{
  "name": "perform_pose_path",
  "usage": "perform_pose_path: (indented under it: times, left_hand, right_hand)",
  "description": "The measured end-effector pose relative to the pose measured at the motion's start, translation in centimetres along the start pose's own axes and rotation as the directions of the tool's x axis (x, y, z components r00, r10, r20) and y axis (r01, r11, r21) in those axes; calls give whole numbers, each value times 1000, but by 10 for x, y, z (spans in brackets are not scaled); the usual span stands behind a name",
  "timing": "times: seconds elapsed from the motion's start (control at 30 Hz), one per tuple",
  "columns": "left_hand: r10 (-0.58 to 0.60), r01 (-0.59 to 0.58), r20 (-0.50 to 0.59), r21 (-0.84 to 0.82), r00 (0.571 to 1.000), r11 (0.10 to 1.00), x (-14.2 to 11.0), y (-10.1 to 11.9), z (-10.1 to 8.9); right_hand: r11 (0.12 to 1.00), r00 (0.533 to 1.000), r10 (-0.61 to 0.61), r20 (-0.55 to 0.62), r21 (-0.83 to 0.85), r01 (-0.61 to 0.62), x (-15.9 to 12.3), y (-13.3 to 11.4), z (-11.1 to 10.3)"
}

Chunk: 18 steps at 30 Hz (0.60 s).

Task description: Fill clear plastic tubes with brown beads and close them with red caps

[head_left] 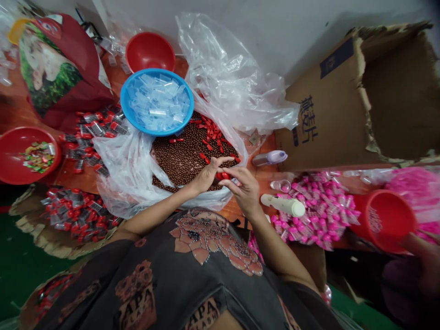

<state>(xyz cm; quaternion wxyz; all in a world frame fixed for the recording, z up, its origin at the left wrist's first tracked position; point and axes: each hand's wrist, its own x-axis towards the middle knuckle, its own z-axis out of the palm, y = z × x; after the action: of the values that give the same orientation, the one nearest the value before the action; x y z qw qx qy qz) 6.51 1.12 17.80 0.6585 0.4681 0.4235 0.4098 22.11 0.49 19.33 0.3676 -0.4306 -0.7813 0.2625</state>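
My left hand [206,174] and my right hand [242,185] meet over the near edge of an open plastic bag [127,169] full of small brown beads [182,153]. Between their fingertips sits a small red capped tube [223,175]; both hands pinch it. More red caps or tubes [213,133] lie scattered on the beads at the far side. A blue bowl [129,107] of clear plastic pieces rests on the bag's far edge.
Red-capped packed tubes [79,215] lie piled at left, pink-capped ones [319,211] at right. Red bowls [10,156] [151,50], a red cup [385,220], a white bottle [282,205], a lavender-capped bottle [268,158] and a torn cardboard box [343,105] surround the bag.
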Motion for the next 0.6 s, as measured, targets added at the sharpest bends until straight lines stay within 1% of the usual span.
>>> perform_pose_path:
  times: [0.03,0.1,0.17,0.23,0.4,0.5,0.6]
  left_hand:
    - [-47,47,-9,-35,999,998,2,-1,1]
    - [-124,121,-27,-95,992,988,4,-5,1]
    - [-180,172,-41,-140,983,975,6,-10,1]
    - [-212,201,-58,-150,976,968,5,-13,1]
    - [-239,224,-103,-137,966,965,4,-13,2]
    - [-305,280,-92,-218,948,935,7,-14,1]
    - [-346,309,-69,-315,936,898,9,-19,-2]
  right_hand:
    - [999,1000,-10,7,-36,10,-1,2,2]
    - [990,997,-71,34,-122,75,-3,8,7]
    - [969,988,-132,77,-198,145,-4,14,11]
    - [956,982,-148,120,-237,173,-6,18,15]
    - [957,975,-128,180,-237,170,-8,20,20]
    - [959,978,-84,193,-250,131,-7,23,22]
    - [972,982,-48,184,-218,88,-5,28,24]
